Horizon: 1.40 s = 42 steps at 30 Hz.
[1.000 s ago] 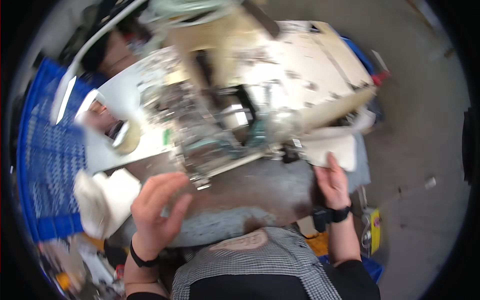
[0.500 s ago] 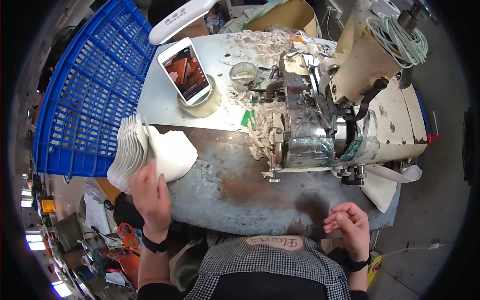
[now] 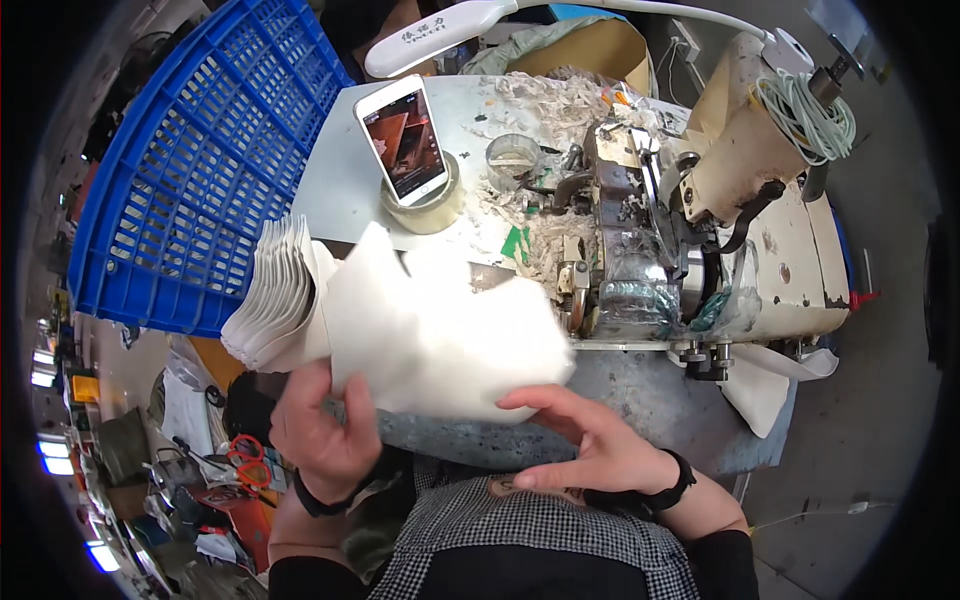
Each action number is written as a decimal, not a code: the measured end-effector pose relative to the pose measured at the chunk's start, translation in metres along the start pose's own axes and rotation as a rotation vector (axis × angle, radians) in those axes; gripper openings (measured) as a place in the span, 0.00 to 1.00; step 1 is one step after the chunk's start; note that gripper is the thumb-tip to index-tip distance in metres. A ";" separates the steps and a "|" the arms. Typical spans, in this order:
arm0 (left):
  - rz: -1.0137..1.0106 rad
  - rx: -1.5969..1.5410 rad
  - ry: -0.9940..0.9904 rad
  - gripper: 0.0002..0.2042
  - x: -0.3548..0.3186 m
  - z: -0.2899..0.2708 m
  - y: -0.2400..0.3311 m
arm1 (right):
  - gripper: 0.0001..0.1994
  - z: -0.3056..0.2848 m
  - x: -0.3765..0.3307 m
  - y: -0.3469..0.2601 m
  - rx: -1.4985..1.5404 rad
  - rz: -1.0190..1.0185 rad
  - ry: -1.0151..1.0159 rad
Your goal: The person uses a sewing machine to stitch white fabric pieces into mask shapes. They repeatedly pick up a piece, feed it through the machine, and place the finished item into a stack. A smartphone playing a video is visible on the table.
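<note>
The worktop carried the cream machine. A white piece was held up over the near side, right of the white stack. The right hand stood spread, thumb apart, fingertips at the piece's near edge; the left hand had its grip pinched on the lower left. Good handling seemed to want light, even support, without creasing.
</note>
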<state>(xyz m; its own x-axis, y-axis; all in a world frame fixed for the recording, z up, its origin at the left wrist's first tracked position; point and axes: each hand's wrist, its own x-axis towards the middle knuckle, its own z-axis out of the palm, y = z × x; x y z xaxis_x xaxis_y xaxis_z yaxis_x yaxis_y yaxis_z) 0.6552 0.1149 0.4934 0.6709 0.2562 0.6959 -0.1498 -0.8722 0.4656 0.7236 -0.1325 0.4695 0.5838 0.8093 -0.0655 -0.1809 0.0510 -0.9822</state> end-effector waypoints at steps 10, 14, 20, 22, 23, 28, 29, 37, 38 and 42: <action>-0.061 -0.699 -0.169 0.15 0.004 0.004 0.010 | 0.11 -0.013 -0.028 -0.002 -0.288 -0.166 0.446; -0.068 -0.562 -0.629 0.17 0.069 0.033 0.033 | 0.16 -0.040 -0.051 -0.010 -0.287 -0.129 0.265; -0.081 -0.645 -1.195 0.19 0.072 0.095 0.048 | 0.14 -0.046 -0.055 -0.022 -0.374 -0.167 0.231; -0.079 -0.744 -1.189 0.13 0.073 0.106 0.050 | 0.14 -0.051 -0.064 -0.018 -0.317 -0.167 0.284; -0.113 -0.765 -1.256 0.12 0.075 0.109 0.051 | 0.13 -0.053 -0.067 -0.017 -0.313 -0.161 0.310; -0.203 -0.848 -1.302 0.09 0.078 0.122 0.061 | 0.09 -0.056 -0.078 -0.006 -0.307 -0.172 0.499; -0.282 -0.855 -1.295 0.09 0.079 0.123 0.064 | 0.09 -0.055 -0.078 -0.003 -0.247 -0.176 0.575; -0.263 -0.724 -1.190 0.09 0.081 0.141 0.063 | 0.11 -0.046 -0.066 0.012 -0.026 -0.201 0.830; -0.271 -0.718 -1.196 0.09 0.081 0.142 0.062 | 0.12 -0.046 -0.065 0.013 -0.027 -0.198 0.832; -0.280 -0.713 -1.211 0.08 0.081 0.144 0.060 | 0.12 -0.046 -0.063 0.014 -0.033 -0.181 0.841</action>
<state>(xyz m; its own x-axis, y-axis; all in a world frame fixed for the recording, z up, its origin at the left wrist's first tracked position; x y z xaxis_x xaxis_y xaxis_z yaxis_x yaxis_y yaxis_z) 0.8055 0.0234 0.4992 0.8789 -0.4415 -0.1805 0.0056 -0.3688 0.9295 0.7208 -0.2102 0.4520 0.9962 0.0869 -0.0035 -0.0131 0.1096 -0.9939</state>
